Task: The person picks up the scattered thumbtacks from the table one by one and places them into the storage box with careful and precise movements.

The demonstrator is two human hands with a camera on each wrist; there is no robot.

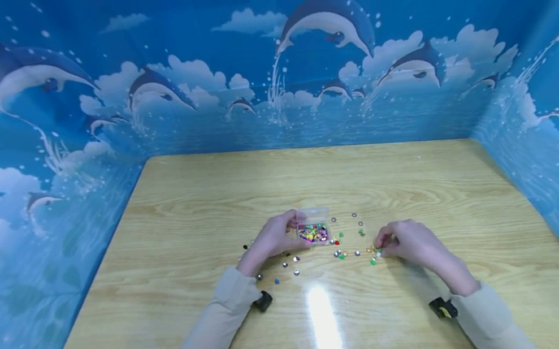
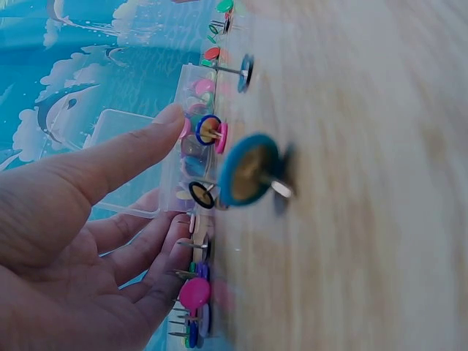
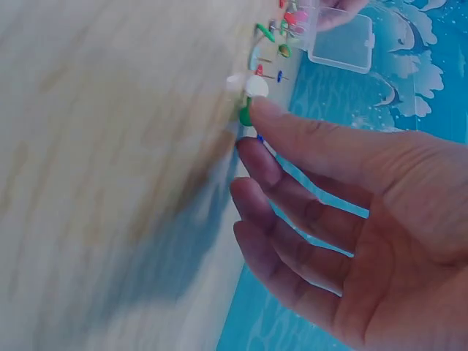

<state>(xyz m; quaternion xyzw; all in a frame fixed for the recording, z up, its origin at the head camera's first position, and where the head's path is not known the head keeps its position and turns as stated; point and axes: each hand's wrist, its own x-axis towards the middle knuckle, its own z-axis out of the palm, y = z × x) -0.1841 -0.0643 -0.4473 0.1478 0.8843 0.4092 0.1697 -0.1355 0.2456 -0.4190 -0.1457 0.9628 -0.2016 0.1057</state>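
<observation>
A small clear plastic box (image 1: 313,233) of colourful thumbtacks sits on the table with its hinged lid (image 1: 312,214) raised. My left hand (image 1: 279,235) holds the box from the left, thumb on its near side and fingers behind. To the right, my right hand (image 1: 411,242) is low over loose tacks. In the right wrist view its thumb tip is right at a green thumbtack (image 3: 245,115), beside a white thumbtack (image 3: 256,85). The right index finger (image 3: 259,162) stays apart from the thumb, and the other fingers are loosely bent.
Loose thumbtacks lie on the wooden table (image 1: 201,205) on both sides of the box, including a blue tack (image 1: 277,281) near the left forearm and a red tack (image 1: 337,243) by the box. A dolphin-printed backdrop (image 1: 274,124) encloses the table's back and sides.
</observation>
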